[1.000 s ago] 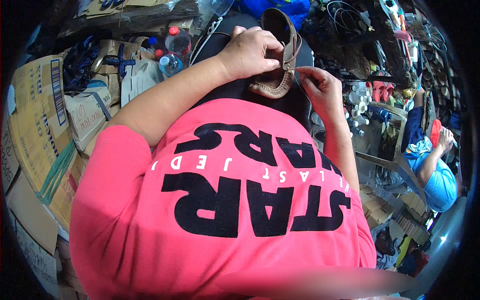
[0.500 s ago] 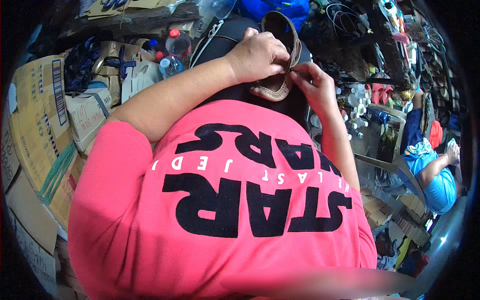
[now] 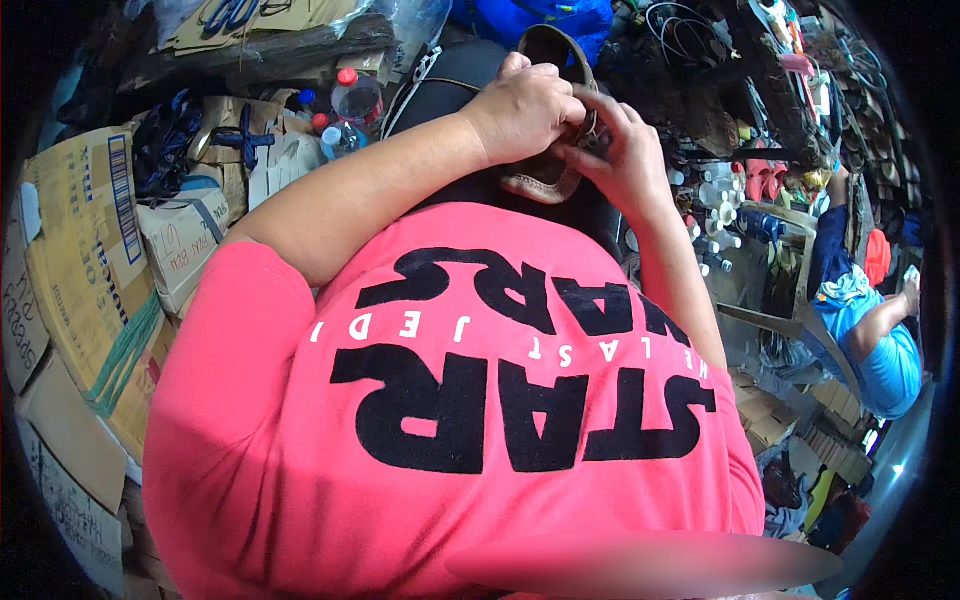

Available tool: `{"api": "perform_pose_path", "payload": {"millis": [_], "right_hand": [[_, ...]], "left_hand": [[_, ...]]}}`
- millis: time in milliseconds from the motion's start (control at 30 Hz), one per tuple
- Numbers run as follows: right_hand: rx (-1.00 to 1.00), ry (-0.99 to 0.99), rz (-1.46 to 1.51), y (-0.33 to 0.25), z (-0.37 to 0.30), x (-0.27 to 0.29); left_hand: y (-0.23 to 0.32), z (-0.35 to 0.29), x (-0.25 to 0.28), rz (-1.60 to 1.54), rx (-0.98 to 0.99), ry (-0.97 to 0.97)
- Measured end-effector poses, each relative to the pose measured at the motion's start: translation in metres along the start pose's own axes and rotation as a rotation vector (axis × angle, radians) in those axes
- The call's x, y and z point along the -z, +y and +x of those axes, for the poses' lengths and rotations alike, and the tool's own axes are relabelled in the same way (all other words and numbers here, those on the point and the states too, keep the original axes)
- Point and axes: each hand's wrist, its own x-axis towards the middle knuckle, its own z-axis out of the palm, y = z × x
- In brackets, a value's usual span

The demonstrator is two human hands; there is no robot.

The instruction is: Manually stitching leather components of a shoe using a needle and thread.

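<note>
A brown shoe [image 3: 545, 188] with pale stitching along its rim rests on my dark-clad lap, its opening facing up. Curled over its left side, my left hand [image 3: 525, 112] has its fingers closed on the shoe, and they hide much of the inside. My right hand [image 3: 628, 165] grips the right edge, thumb low and index finger reaching up to the left hand's fingertips. Between the two hands the rim is partly covered. Whether a needle or thread is between the fingers, I cannot tell.
Cardboard boxes [image 3: 80, 270] and bottles with red caps [image 3: 355, 95] stand to the left. A blue bag [image 3: 545, 18] lies beyond the shoe. At right are several small white bottles [image 3: 722, 205], red clogs [image 3: 765, 180], crowded shelves and another person in a blue shirt [image 3: 880, 345].
My right hand has moved up and left along the shoe's rim, and its index finger now meets my left hand. The left hand stays closed on the shoe.
</note>
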Motion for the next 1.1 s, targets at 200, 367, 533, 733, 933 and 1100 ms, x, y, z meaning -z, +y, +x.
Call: {"api": "perform_pose_path", "payload": {"millis": [200,367,533,733,933,1100], "right_hand": [[-0.141,0.033,0.384,0.028,-0.008,-0.003],[-0.262,-0.106,0.368,0.036,-0.008,0.006],[-0.187,-0.06,0.339,0.026,-0.006,0.011],[0.137,0.019,-0.133,-0.017,0.008,0.011],[0.357,0.348,-0.171,-0.058,0.018,0.034],[0.198,0.229,0.174,-0.041,-0.003,0.041]], "left_hand": [[0.001,0.004,0.021,0.246,-0.196,-0.037],[-0.027,-0.017,0.075,0.452,-0.078,-0.068],[-0.117,-0.072,0.197,0.576,0.318,0.256],[-0.074,-0.085,0.244,0.909,0.523,0.118],[0.043,-0.006,0.141,0.308,-0.123,0.046],[0.046,0.011,0.123,-0.259,0.074,-0.017]]}}
